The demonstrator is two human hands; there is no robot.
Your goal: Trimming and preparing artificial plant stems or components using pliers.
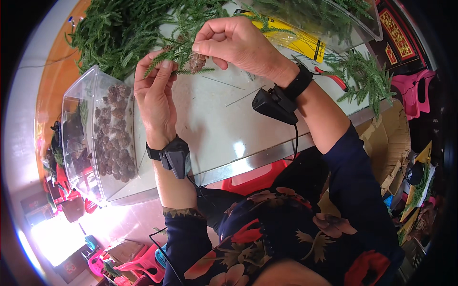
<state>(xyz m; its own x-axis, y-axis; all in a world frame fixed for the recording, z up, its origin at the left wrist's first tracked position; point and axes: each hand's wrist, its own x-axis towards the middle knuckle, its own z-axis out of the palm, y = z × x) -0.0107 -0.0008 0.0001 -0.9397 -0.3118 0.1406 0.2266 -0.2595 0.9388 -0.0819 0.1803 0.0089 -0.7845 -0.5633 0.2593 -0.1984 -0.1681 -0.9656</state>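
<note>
The pine cone [196,62] sits between left grip [155,90] and right grip [238,43].

Pine cone [197,62] half hidden behind right hand [234,40]; green sprig pile [119,28] cut off at top edge; thin wires on table [214,109] barely discernible.

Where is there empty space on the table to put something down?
The bare pale tabletop between the clear bin of pine cones and the right hand's wrist, down to the metal edge; two thin wires lie there. The far side is crowded with green sprigs.
</note>
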